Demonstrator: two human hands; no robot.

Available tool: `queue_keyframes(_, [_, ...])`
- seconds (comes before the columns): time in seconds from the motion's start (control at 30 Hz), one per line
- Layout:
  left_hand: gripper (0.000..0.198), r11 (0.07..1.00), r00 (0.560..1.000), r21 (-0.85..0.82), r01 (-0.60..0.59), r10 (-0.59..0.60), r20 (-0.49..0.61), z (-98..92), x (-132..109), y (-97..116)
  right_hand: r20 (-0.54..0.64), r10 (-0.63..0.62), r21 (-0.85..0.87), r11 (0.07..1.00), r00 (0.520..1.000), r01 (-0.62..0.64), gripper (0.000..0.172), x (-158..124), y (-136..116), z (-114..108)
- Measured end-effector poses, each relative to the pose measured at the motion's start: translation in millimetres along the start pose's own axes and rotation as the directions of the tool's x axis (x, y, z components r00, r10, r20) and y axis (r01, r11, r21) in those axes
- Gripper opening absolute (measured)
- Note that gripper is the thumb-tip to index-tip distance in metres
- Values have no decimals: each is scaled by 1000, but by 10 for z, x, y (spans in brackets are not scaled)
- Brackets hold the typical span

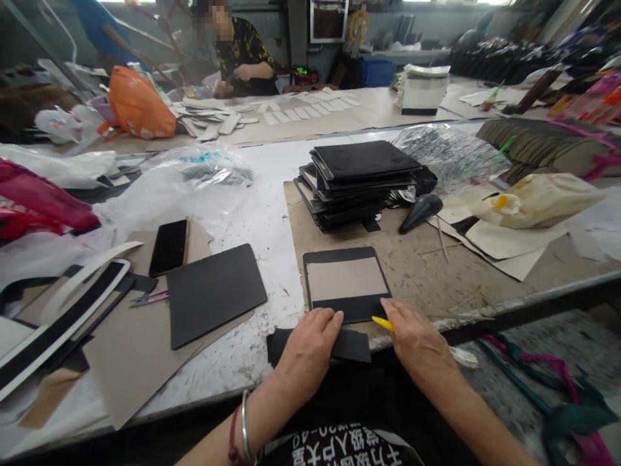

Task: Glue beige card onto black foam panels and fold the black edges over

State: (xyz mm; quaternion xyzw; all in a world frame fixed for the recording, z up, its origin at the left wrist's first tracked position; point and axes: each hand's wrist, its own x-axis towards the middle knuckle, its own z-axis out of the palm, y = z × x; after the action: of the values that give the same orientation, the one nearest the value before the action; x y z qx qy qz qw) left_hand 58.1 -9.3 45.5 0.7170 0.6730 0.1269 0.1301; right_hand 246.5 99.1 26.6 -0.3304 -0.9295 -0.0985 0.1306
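Observation:
A black panel with a tan card centre lies on brown board near the table's front edge. My left hand lies flat, fingers out, pressing the panel's near black edge and a black strip that hangs over the table edge. My right hand rests at the panel's near right corner, fingers curled round a yellow tool whose tip points left. A tall stack of black panels stands behind.
A black sheet and a phone lie to the left on brown card. A black teardrop-shaped tool sits right of the stack. Plastic bags, an orange bag and paper clutter the table. Another person works at the far side.

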Motion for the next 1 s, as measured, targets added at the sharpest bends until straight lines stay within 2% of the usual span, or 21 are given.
queue_keyframes(0.07, [57,987,987,35,-159,159,-26,140,34,-14,-22,-59,10,998,998,60,40,-41,-93,109])
queue_keyframes(0.13, [58,973,974,56,-226,227,-16,258,56,-54,-15,-70,16,997,997,70,43,-76,-148,187])
queue_keyframes(0.23, [63,970,972,66,-234,235,-3,347,51,-108,31,-84,44,996,996,82,47,-116,-123,204])
queue_keyframes(0.4, [69,968,971,81,-239,240,-5,338,30,-116,118,-114,61,992,987,107,52,-233,122,76])
queue_keyframes(0.53, [72,968,971,85,-234,237,-28,348,34,-107,127,-48,15,999,991,46,48,-343,271,9])
queue_keyframes(0.63, [73,968,969,71,-240,243,-45,373,38,-124,134,31,15,999,991,-33,45,-315,264,-16])
queue_keyframes(0.73, [75,964,963,58,-260,263,-63,425,33,-155,109,60,14,998,992,-61,46,-215,195,-8])
queue_keyframes(0.9, [88,953,941,85,-291,301,-156,580,20,-234,40,-38,-7,999,998,38,46,-148,132,112])
queue_keyframes(0.97, [89,935,916,102,-341,355,-188,603,41,-278,-55,-28,-38,999,998,26,43,-165,145,208])
queue_keyframes(1.0, [87,944,923,91,-318,330,-199,592,56,-295,-137,-41,-55,998,990,33,41,-172,161,265])
